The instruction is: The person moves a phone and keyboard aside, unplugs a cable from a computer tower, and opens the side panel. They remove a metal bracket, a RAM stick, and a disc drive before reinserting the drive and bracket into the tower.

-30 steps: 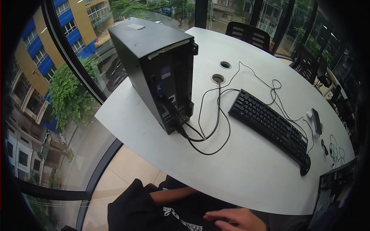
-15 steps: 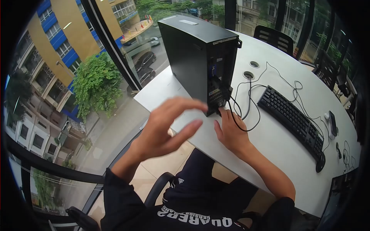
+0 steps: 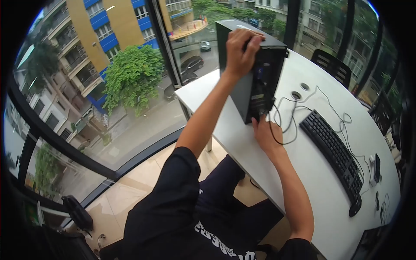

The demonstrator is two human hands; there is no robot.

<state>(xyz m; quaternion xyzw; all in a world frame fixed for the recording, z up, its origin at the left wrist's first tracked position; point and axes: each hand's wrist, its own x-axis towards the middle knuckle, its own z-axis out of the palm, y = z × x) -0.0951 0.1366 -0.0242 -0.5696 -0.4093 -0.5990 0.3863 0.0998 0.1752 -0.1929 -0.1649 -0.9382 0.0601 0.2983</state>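
Note:
A black computer tower stands upright on the white table, its open-looking rear face turned toward me. My left hand is at the tower's top edge, fingers curled and closed over it. Low at the rear face, my right hand has its fingers together beside the ports; what they hold is hidden behind the fingers and too small to tell. A black cable loops out from the rear of the tower around my right hand.
Right of the tower are a black keyboard, a mouse, thin cables and two round table holes. A phone-like black object lies farther right. A black chair stands behind the table. Large windows run along the left and back.
My left hand has moved up from in front of the tower's lower part to its top edge and closed there. My right hand stays by the lower rear. The view has shifted.

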